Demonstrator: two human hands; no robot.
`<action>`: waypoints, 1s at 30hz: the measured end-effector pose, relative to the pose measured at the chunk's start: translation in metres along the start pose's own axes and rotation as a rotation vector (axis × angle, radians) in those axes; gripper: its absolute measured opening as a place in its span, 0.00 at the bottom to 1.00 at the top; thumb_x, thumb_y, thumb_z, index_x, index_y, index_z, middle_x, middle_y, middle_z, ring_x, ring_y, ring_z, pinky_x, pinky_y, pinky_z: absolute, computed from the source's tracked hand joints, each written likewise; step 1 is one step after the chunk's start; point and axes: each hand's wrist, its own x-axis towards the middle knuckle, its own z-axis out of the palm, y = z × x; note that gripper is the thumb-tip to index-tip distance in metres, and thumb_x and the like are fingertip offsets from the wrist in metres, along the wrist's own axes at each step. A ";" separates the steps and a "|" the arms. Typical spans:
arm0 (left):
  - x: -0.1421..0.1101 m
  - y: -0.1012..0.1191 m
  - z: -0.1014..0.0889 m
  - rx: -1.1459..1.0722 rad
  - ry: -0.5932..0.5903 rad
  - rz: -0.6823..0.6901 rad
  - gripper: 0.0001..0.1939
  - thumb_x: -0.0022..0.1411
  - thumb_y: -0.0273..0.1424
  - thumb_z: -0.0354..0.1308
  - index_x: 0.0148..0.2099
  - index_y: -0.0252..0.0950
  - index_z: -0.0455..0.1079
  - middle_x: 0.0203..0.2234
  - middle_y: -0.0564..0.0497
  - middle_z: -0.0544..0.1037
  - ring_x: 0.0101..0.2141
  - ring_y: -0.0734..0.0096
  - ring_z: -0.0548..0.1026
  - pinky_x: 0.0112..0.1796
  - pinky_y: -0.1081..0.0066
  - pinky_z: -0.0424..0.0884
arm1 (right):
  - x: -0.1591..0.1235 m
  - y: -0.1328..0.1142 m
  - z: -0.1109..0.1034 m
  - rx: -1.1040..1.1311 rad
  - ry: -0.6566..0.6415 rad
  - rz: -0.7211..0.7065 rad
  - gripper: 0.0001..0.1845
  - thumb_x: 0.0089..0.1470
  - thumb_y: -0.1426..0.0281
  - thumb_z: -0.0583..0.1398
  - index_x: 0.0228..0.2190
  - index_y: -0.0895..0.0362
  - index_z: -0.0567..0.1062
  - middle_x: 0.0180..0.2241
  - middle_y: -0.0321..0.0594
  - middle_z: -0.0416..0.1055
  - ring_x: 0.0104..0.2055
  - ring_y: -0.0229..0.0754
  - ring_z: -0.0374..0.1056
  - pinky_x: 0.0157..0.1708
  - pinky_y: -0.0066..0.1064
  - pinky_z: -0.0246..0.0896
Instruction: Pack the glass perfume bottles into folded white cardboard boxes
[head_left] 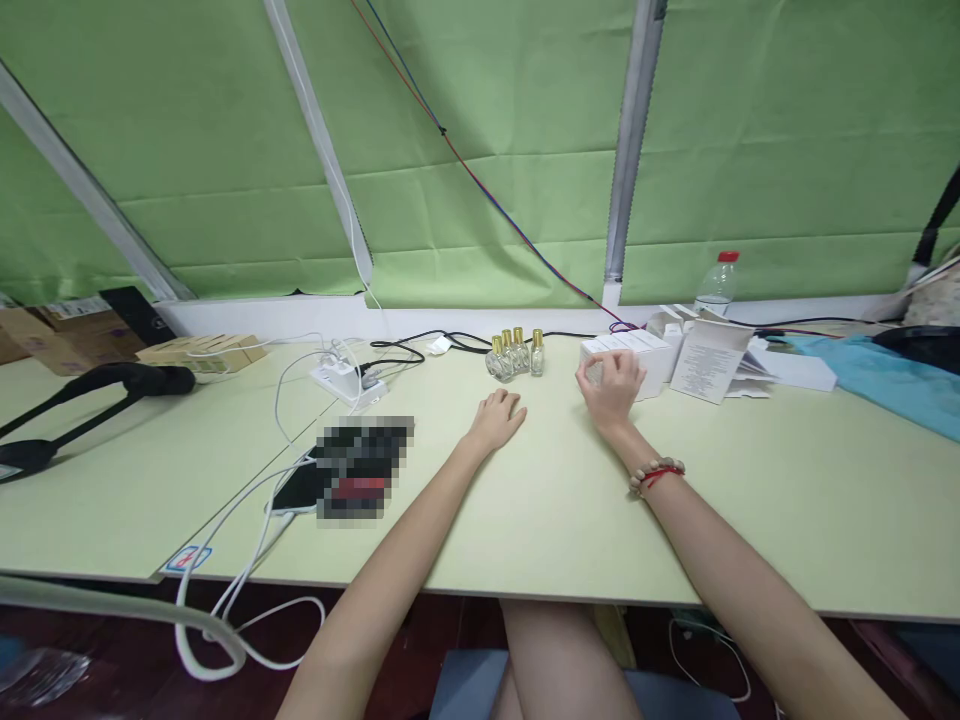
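My left hand (496, 420) lies palm down on the pale table, its fingers stretched forward. Just beyond it stand several small clear glass bottles (519, 357) with gold caps. My right hand (613, 388), a beaded bracelet at its wrist, is raised at the front left of a row of white boxes (655, 362). Its fingers curl toward the thumb, and a greyish patch shows between them. Whether that is a held object or the side of a box, I cannot make out. Right of the row, an opened white carton (709, 358) with printed text stands upright.
A white power strip (346, 378) with cables and a dark, blurred-out device (360, 470) are at the left. Farther left are a black frame-like thing (124, 380) and cardboard boxes (79, 335). A red-capped bottle (718, 288) and blue cloth (885, 380) stand and lie at the right.
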 end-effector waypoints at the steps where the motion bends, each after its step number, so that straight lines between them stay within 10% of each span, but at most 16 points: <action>1: 0.001 0.000 0.001 0.000 0.004 0.003 0.19 0.63 0.40 0.42 0.52 0.38 0.62 0.48 0.45 0.65 0.50 0.61 0.63 0.52 0.61 0.56 | -0.001 -0.003 -0.001 0.009 -0.050 -0.046 0.07 0.52 0.68 0.52 0.29 0.55 0.69 0.33 0.43 0.64 0.42 0.46 0.59 0.43 0.38 0.51; 16: 0.001 -0.002 0.001 0.019 -0.009 0.000 0.21 0.63 0.39 0.41 0.53 0.36 0.61 0.49 0.44 0.65 0.51 0.60 0.62 0.52 0.61 0.56 | -0.017 -0.008 0.010 0.020 -0.639 0.103 0.06 0.44 0.67 0.56 0.21 0.55 0.71 0.24 0.35 0.72 0.27 0.38 0.63 0.25 0.27 0.45; 30: 0.002 -0.004 0.001 0.023 0.004 -0.005 0.19 0.63 0.39 0.43 0.52 0.37 0.62 0.49 0.45 0.65 0.51 0.62 0.63 0.52 0.61 0.56 | -0.017 -0.008 0.007 0.046 -0.745 0.050 0.07 0.45 0.67 0.56 0.23 0.55 0.73 0.25 0.34 0.73 0.27 0.35 0.63 0.23 0.26 0.45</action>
